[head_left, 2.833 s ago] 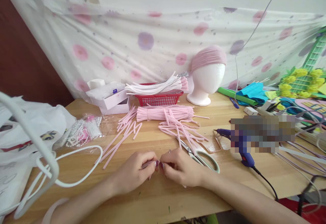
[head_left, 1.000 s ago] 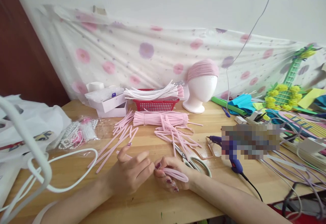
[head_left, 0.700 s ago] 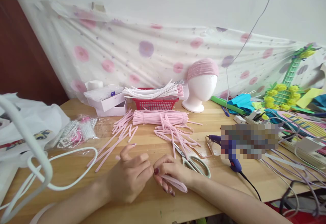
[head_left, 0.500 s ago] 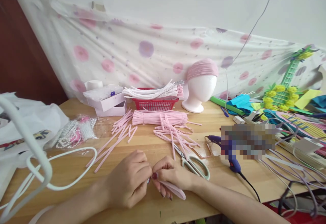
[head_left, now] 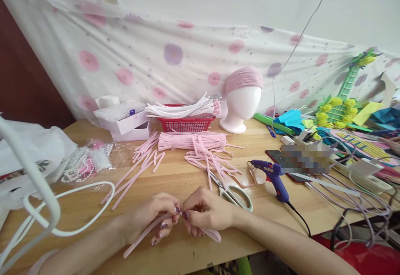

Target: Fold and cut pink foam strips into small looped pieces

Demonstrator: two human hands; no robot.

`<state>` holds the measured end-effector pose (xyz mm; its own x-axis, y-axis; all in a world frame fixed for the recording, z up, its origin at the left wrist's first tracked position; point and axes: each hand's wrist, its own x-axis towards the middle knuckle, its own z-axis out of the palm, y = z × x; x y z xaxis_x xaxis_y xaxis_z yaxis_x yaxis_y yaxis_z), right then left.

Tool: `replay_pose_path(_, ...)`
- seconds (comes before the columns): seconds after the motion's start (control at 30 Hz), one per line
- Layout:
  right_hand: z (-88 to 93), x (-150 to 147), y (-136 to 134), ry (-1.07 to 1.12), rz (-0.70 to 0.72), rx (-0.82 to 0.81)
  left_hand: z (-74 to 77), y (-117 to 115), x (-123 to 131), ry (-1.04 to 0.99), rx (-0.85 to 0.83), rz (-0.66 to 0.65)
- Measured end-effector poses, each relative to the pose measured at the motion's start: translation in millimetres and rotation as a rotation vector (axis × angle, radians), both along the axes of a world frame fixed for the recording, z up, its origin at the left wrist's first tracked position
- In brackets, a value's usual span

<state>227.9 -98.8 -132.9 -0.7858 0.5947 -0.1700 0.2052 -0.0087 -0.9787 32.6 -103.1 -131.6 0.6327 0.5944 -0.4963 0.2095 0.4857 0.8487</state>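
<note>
My left hand (head_left: pixel 159 214) and my right hand (head_left: pixel 206 210) meet fingertip to fingertip over the front of the table. Both pinch a pale pink pipe cleaner (head_left: pixel 142 238). One straight end sticks out below my left hand, and a folded loop shows under my right palm. The spot where the fingertips meet hides the middle of it. Just beyond my right hand lie scissors (head_left: pixel 233 193) with pale grey handles. More cut pink pipe cleaners (head_left: pixel 203 158) are scattered past them, beside a tied pink bundle (head_left: pixel 190 141).
A purple glue gun (head_left: pixel 273 177) lies at the right near a blurred phone and tangled cables (head_left: pixel 350 191). Behind stand a red basket (head_left: pixel 187 124) of white and pink stems and a white foam head (head_left: pixel 242 104) with a pink wrap. A white tube frame (head_left: pixel 46 200) loops at left.
My left hand has turned and loosened from a fist to a pinch, and a straight pink end now shows below it. The view has shifted slightly.
</note>
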Motion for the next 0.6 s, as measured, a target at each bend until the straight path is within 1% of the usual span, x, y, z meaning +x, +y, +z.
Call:
replay_pose_path(0.03, -0.9, 0.2, 1.3, -0.004, 0.005, 0.008, -2.3, 0.7, 0.8, -0.019, -0.049, 0.006)
replay_pose_path(0.07, -1.6, 0.4, 2.8, -0.002, -0.002, -0.016, -3.4, 0.8, 1.4, -0.025, -0.056, 0.010)
replay_pose_path(0.1, -1.9, 0.5, 4.7, 0.008, -0.019, -0.069, -3.1, 0.1, 1.6, -0.016, -0.018, 0.022)
replay_pose_path(0.13, -1.9, 0.7, 6.7, 0.027, -0.050, -0.139, -1.6, -1.1, 1.5, 0.007, 0.059, 0.042)
replay_pose_path(0.2, -1.2, 1.5, 11.4, 0.080, -0.122, -0.252, 4.0, -4.0, -0.2, 0.095, 0.286, 0.094)
replay_pose_path(0.27, -0.5, 2.8, 16.4, 0.120, -0.180, -0.270, 10.0, -5.6, -3.2, 0.194, 0.552, 0.159)
replay_pose_path(0.3, -0.4, 3.6, 18.9, 0.139, -0.216, -0.257, 12.3, -5.3, -4.8, 0.230, 0.655, 0.191)
replay_pose_path(0.33, -0.6, 4.6, 21.5, 0.157, -0.260, -0.238, 13.8, -4.3, -6.1, 0.255, 0.723, 0.216)
replay_pose_path(0.37, -1.2, 5.5, 24.2, 0.171, -0.313, -0.214, 14.6, -2.7, -6.9, 0.274, 0.761, 0.239)
replay_pose_path(0.5, -5.6, 10.1, 35.5, 0.195, -0.557, -0.142, 14.1, 7.9, -4.6, 0.313, 0.785, 0.292)
replay_pose_path(0.6, -8.0, 15.7, 43.1, 0.202, -0.651, -0.129, 15.2, 17.8, 0.4, 0.335, 0.872, 0.282)
